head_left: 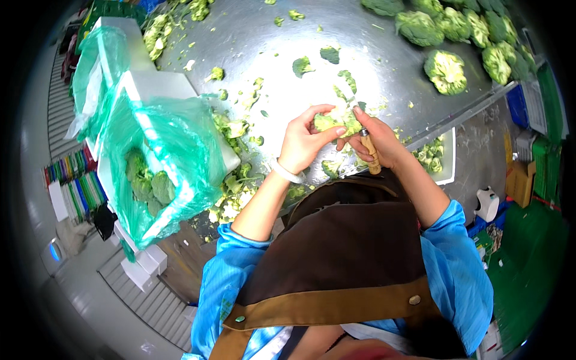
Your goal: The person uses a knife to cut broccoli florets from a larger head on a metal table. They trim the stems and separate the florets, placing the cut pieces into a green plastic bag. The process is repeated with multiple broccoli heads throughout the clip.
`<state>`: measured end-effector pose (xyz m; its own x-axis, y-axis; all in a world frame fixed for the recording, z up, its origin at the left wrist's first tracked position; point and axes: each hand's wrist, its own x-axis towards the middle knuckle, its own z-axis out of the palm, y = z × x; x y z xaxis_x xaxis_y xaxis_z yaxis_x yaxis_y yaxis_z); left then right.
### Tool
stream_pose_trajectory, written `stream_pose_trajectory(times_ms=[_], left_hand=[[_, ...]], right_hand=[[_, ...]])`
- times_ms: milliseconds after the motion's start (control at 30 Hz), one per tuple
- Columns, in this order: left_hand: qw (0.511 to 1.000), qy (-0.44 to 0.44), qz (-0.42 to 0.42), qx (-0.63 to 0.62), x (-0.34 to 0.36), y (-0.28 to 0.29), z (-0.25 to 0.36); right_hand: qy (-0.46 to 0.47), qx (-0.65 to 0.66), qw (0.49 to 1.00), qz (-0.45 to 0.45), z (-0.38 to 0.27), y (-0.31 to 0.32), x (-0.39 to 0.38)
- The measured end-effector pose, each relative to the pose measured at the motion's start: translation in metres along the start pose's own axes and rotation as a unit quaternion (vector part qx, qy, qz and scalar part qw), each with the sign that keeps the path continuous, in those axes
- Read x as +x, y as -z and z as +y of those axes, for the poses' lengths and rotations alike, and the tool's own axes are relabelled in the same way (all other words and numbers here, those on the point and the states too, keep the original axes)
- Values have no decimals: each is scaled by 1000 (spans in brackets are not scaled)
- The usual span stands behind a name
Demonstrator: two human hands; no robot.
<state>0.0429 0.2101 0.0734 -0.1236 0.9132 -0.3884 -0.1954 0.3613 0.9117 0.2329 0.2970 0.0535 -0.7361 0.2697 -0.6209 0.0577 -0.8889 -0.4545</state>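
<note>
Over the near edge of a metal table, my left hand (303, 142) is closed around a pale piece of broccoli (329, 122). Wrapped in the fingers of my right hand (384, 143) is a knife (370, 151) with a wooden handle. Its blade is mostly lost in glare, close against the broccoli. Beyond both hands, several cut florets (302, 66) lie on the table. Stem scraps and trimmings (235, 129) are heaped to the left of my left hand.
At the left stands a white foam box (159, 84) lined with a green plastic bag (186, 180), broccoli inside. Whole broccoli heads (445, 72) crowd the far right of the metal table (240, 30). Below its right edge sits a white tub (447, 156) of florets.
</note>
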Motion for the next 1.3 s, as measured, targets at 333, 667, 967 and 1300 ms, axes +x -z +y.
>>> stream_pose_trajectory(times_ms=[333,667,967,1300], left_hand=[[986,69,106,-113,-69,33,-11],[937,-40,230,-261,-104,61,-30],[981,-12,112,156,-19,65,-76],[894,-68,-24,443,20,0,-102]], right_hand=[[342,-789,510,12,12,-31,27],[294,-539,789,10,14,-50,30],[151,-452,851,222,3,77,-19],[179,-409,884,139,78,51,13]])
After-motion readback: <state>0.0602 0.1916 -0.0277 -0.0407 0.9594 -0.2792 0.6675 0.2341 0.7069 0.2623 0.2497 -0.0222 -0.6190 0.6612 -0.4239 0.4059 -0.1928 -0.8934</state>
